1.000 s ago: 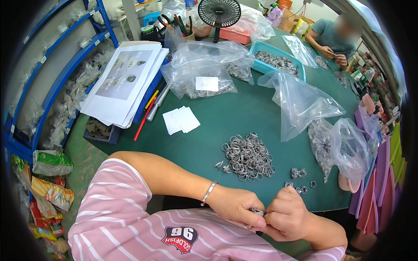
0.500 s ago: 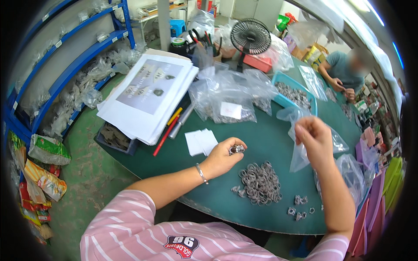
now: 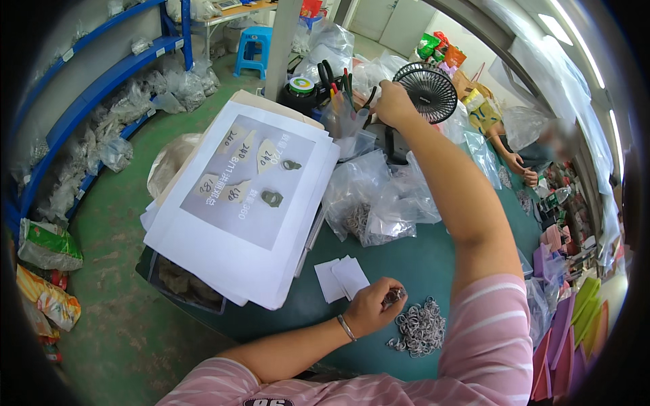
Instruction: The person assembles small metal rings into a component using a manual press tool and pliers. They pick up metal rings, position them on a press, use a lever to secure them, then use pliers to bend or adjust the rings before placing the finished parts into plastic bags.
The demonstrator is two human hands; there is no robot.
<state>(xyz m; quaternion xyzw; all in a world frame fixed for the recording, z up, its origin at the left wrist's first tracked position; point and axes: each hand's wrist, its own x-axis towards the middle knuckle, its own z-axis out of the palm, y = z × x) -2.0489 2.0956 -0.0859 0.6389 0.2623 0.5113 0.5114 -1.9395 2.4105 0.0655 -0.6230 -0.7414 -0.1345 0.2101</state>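
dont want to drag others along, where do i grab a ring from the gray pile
Pinch the thin band of a top ring on the gray pile, coming from above: the open loops overlap, so upper ones would likely lift freer.

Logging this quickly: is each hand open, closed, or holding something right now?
Left hand: closed, holding metal pieces.
Right hand: by the fan; grip can't be told.

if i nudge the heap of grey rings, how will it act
The heap of grey rings would probably spread rather than slide as one, since the pieces lie loose. Single pieces may roll on edge, being round bands. Their metallic look suggests stiffness.
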